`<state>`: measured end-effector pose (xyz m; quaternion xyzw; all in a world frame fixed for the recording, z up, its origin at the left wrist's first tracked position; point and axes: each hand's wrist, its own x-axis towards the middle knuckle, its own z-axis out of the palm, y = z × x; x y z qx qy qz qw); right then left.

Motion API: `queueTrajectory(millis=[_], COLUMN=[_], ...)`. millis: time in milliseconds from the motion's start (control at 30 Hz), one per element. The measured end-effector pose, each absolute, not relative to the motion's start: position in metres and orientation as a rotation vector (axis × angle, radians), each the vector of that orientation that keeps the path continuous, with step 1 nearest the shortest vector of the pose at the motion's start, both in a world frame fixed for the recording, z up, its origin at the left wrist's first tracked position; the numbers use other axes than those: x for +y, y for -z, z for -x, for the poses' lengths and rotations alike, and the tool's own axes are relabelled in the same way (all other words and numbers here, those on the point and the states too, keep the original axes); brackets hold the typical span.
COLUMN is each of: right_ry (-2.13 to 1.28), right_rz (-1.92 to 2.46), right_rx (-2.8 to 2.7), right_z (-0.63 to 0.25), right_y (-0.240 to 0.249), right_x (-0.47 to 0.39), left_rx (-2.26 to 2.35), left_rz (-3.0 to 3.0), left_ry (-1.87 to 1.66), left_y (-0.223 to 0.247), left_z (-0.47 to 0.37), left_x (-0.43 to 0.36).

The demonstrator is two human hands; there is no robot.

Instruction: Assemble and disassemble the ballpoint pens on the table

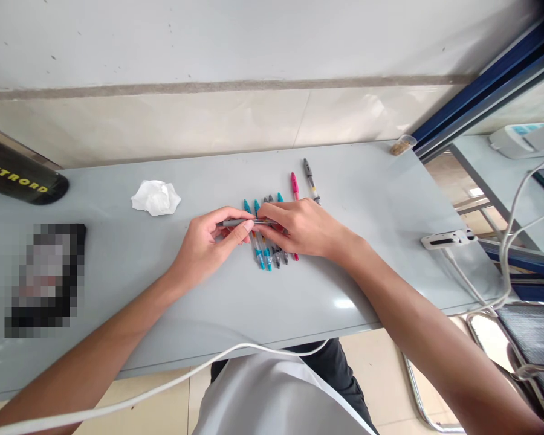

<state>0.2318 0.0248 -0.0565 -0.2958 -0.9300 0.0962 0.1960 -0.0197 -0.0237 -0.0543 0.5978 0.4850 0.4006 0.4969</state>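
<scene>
Left hand (pixel 202 237) has a grey pen (pixel 230 223) pinched between thumb and fingers, and the right hand (pixel 306 226) is gripping its other end. Going by the tissue (pixel 156 197) on the surface (pixel 367 181): that pen's to its right and a bit nearer the person, over a row of pens (pixel 259 258) in teal, grey and pink. The bottle (pixel 27 175) is off left of the tissue, and a little cup (pixel 403 145) sits well over to its right, farther back.
</scene>
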Motion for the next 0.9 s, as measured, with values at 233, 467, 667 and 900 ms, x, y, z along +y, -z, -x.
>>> queueTrajectory(millis=[233,467,667,900], right_ry=[-0.318,-0.274,-0.260,-0.365], right_rz=[0.788,0.763,0.806,0.781], right_rx=[-2.608,-2.581,-2.518,-2.549], right_z=[-0.2312,-0.2306,-0.2310,-0.2295], right_y=[0.0510,0.0531,0.0547,0.0514], right_x=[0.0237,0.0245,0.0245,0.0246], left_rx=[1.165,1.165,1.172,1.185], left_rz=[-1.453,-1.438,-1.413,-1.444], left_ry=[-0.991,-1.010,-1.023,-1.029], left_y=[0.0545,0.0554,0.0533,0.0522], left_z=[0.0195,0.0170,0.0172,0.0172], left_x=[-0.0227,-0.0216,-0.0224,-0.0210])
